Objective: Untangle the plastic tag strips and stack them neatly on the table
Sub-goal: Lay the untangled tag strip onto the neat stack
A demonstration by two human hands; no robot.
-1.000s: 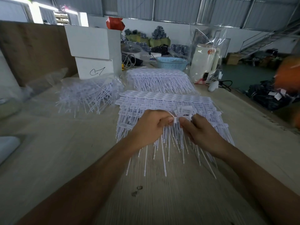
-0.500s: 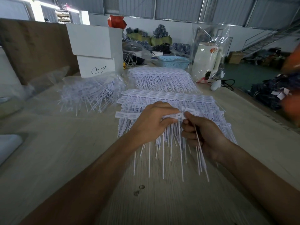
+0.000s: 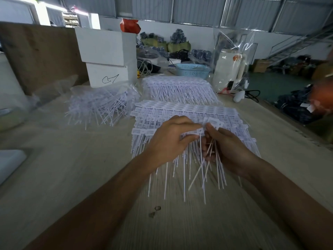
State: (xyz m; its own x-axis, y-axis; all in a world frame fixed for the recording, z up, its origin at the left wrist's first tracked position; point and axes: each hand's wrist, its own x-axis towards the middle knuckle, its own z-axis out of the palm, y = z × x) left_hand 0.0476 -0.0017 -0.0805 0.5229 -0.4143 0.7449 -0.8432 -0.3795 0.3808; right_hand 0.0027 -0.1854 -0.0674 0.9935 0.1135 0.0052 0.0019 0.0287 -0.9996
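A neat stack of white plastic tag strips (image 3: 189,112) lies on the wooden table (image 3: 72,177) in front of me, heads away, tails toward me. My left hand (image 3: 169,141) pinches the head end of a strip (image 3: 195,132) held just above that stack. My right hand (image 3: 227,148) curls around several thin tails (image 3: 210,150) of the same bunch. A second neat stack (image 3: 180,89) lies farther back. A tangled heap of strips (image 3: 100,105) sits in a clear bag to the left.
Two white boxes (image 3: 106,56) stand stacked at the back left. A blue basket (image 3: 192,70) and a white appliance in clear wrap (image 3: 228,69) stand at the back. A brown board (image 3: 39,55) leans at the left. The table's right edge (image 3: 288,130) drops to the floor.
My right hand has slid from the strip's head down onto its tails and closed around them. My left hand keeps pinching the head end. The held tails hang lower toward me.
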